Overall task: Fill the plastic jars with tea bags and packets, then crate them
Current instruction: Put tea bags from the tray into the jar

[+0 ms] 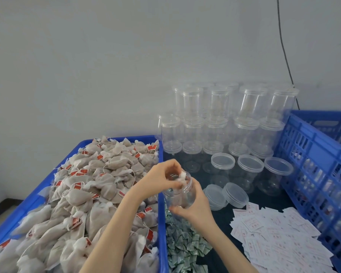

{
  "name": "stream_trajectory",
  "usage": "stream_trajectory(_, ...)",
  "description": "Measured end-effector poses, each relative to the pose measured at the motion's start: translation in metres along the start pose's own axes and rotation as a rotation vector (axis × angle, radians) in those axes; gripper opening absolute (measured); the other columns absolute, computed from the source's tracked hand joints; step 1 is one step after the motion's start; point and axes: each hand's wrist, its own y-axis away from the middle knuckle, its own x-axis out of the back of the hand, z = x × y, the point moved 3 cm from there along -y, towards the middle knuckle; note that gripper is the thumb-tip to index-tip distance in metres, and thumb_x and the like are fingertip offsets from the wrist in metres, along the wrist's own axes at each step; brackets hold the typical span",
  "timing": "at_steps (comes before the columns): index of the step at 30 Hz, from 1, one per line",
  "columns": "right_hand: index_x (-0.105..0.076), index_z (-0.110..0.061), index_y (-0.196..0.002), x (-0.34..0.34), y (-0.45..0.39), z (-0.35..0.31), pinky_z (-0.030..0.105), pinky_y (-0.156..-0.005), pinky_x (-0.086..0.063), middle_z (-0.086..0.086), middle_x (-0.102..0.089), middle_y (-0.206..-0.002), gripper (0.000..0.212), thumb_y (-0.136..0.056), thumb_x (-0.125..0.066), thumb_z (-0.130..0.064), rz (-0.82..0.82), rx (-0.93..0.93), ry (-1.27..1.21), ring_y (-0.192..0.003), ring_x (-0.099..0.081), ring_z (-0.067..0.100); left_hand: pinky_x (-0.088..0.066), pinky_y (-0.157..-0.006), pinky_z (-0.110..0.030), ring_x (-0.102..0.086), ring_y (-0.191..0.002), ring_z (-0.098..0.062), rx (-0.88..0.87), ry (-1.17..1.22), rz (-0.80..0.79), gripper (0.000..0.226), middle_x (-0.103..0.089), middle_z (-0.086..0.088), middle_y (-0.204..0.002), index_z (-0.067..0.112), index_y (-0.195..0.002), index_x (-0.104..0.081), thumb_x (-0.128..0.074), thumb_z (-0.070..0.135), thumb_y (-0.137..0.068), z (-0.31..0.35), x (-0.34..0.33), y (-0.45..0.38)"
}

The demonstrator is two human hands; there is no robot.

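At the open mouth of the clear plastic jar, a tea bag sits half in, pinched from above by the curled fingertips of the left hand; the jar's long axis tilts up and slightly toward the tea-bag crate, so the bag has only to go straight down; the right hand cups the jar's lower wall, fingers wrapped round it, holding it above the green packets; loose lids lie just right; empty lidded jars stand behind; white packets spread beside the far blue crate.
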Motion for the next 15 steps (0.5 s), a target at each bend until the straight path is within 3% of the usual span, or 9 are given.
stream_trajectory(2, -0.044, -0.041, -0.131, 0.001, -0.001, 0.001, 0.025, -0.094, -0.050, -0.017, -0.058, -0.125, 0.090, -0.051, -0.084, -0.037, 0.003, 0.000, -0.012, -0.118, -0.055, -0.001, -0.051, -0.082, -0.016, -0.063, -0.098, -0.003, -0.022, -0.059, 0.024, 0.027, -0.068, 0.013, -0.103, 0.031, -0.080, -0.063, -0.066, 0.004, -0.081, 0.002, 0.000, -0.001)
stream_trajectory(5, -0.044, -0.035, -0.134, 0.003, 0.000, 0.003, 0.020, -0.093, -0.049, -0.013, -0.058, -0.127, 0.094, -0.049, -0.084, -0.038, 0.015, -0.012, -0.030, -0.119, -0.055, 0.000, -0.054, -0.082, -0.020, -0.065, -0.092, -0.003, 0.035, -0.003, 0.201, 0.035, -0.070, 0.015, -0.097, 0.033, -0.076, -0.064, -0.059, 0.000, -0.086, -0.006, 0.014, -0.004)
stream_trajectory(8, -0.043, -0.035, -0.135, 0.005, 0.001, 0.005, 0.009, -0.088, -0.046, -0.012, -0.057, -0.129, 0.095, -0.051, -0.087, -0.036, 0.018, -0.016, -0.034, -0.118, -0.054, -0.003, -0.054, -0.080, -0.024, -0.064, -0.082, -0.007, 0.201, -0.284, 0.364, 0.028, -0.068, 0.009, -0.093, 0.031, -0.083, -0.063, -0.054, 0.005, -0.091, -0.035, 0.028, -0.006)
stream_trajectory(12, -0.043, -0.037, -0.133, 0.009, 0.001, 0.005, 0.004, -0.087, -0.042, -0.014, -0.057, -0.128, 0.090, -0.056, -0.091, -0.025, 0.026, -0.005, -0.028, -0.116, -0.054, -0.007, -0.054, -0.083, -0.031, -0.064, -0.093, -0.017, 0.527, -0.783, 0.078, 0.026, -0.066, -0.001, -0.109, 0.020, -0.110, -0.065, -0.052, 0.008, -0.091, -0.086, 0.014, -0.006)
stream_trajectory(15, -0.043, -0.033, -0.134, 0.009, 0.000, 0.005, 0.004, -0.088, -0.042, -0.012, -0.057, -0.129, 0.090, -0.060, -0.091, -0.018, 0.028, 0.010, -0.013, -0.116, -0.053, -0.007, -0.050, -0.087, -0.034, -0.060, -0.106, -0.025, 0.548, -0.995, -0.097, 0.030, -0.061, -0.007, -0.118, 0.015, -0.118, -0.059, -0.054, 0.010, -0.089, -0.102, 0.000, -0.007)
